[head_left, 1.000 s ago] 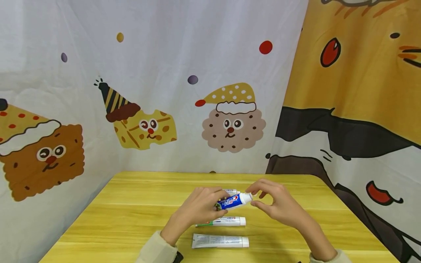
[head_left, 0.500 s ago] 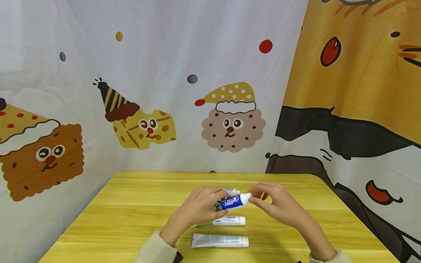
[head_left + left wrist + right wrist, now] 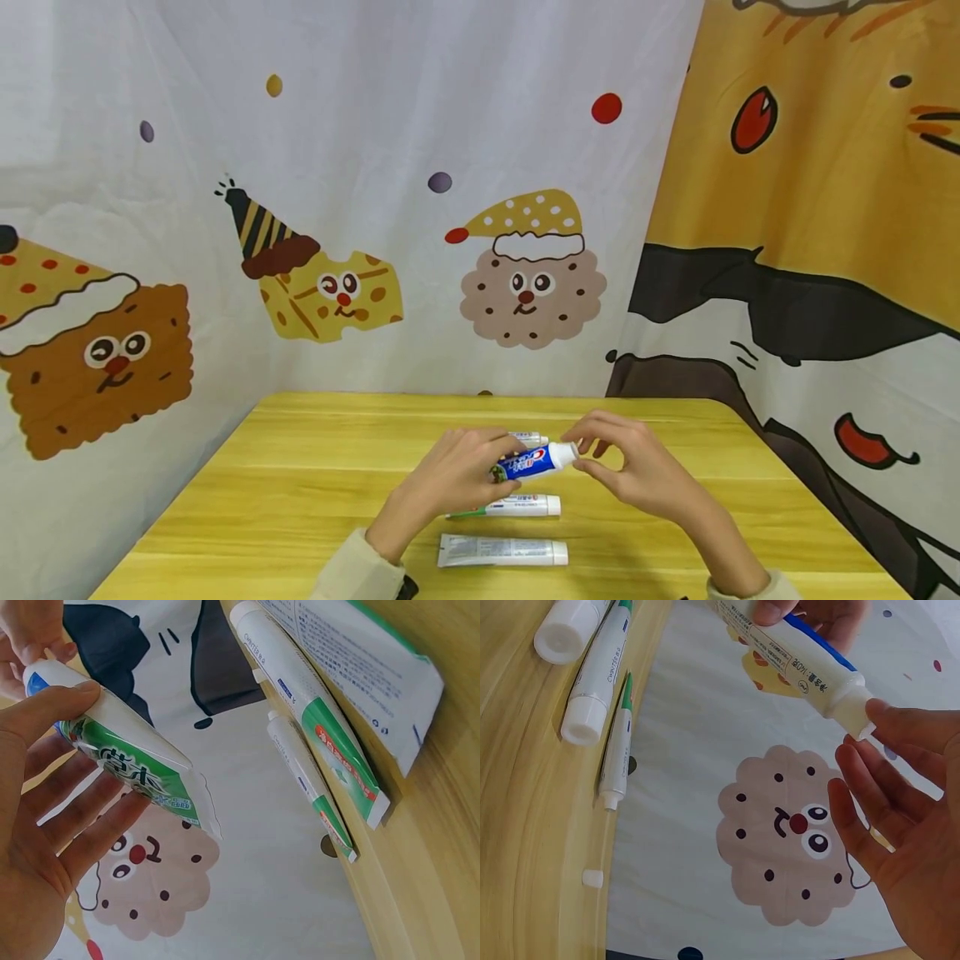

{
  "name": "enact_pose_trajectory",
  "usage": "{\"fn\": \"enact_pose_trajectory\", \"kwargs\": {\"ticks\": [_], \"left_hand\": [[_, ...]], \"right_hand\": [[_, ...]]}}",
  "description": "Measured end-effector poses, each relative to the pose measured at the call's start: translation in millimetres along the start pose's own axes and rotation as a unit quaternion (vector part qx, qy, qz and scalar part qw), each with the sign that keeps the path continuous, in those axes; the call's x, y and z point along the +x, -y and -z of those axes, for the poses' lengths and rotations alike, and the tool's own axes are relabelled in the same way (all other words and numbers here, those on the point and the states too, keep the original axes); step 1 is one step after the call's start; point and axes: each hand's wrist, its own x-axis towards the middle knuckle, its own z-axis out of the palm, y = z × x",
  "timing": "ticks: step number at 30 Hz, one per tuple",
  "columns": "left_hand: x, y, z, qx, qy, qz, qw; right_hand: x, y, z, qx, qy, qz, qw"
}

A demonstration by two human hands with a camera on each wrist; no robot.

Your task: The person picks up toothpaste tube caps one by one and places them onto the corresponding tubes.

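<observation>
My left hand (image 3: 467, 467) holds a blue, white and green toothpaste tube (image 3: 142, 761) above the table, thumb on one face and fingers on the other. Its white cap (image 3: 853, 712) points toward my right hand (image 3: 637, 462). In the right wrist view, the right thumb (image 3: 900, 724) and forefinger lie at opposite sides of the cap's end, pinching it; the other fingers are spread loosely. Beneath the hands, a white-and-green toothpaste tube (image 3: 528, 505) and a paler tube (image 3: 502, 551) lie on the table. Behind the held tube is a smaller tube (image 3: 616, 766), partly hidden in the head view.
The wooden table (image 3: 300, 500) runs back to a cartoon-printed curtain (image 3: 360, 167). A small white piece (image 3: 592, 878) lies near the table's far edge, beyond the small tube's narrow tip. Another printed cloth (image 3: 787, 208) hangs along the right side.
The right thumb and fingertips moved in over the cap, then shifted back to its end. The left hand keeps its hold on the tube. The tubes on the table stay put.
</observation>
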Motion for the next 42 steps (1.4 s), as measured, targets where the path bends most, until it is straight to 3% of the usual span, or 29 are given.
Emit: {"fn": "enact_pose_trajectory", "kwargs": {"ticks": [7, 14, 23, 36, 42], "left_hand": [[0.4, -0.6, 1.4, -0.006, 0.000, -0.001, 1.0000], [0.2, -1.6, 1.5, 0.008, 0.001, -0.003, 1.0000], [0.7, -0.8, 0.4, 0.006, -0.005, -0.002, 1.0000], [1.4, -1.0, 1.5, -0.001, 0.001, 0.002, 1.0000], [1.0, -1.1, 1.8, -0.011, -0.004, -0.002, 0.9999]], "right_hand": [[0.6, 1.5, 0.5, -0.001, 0.001, -0.020, 0.9998], [-0.2, 1.8, -0.3, -0.036, 0.009, -0.056, 0.9977], [1.1, -0.3, -1.5, -0.011, -0.002, -0.004, 0.9999], [2.4, -0.5, -2.8, -0.047, 0.003, -0.028, 0.9985], [2.2, -0.1, -2.0, -0.025, 0.002, -0.018, 0.9995]]}}
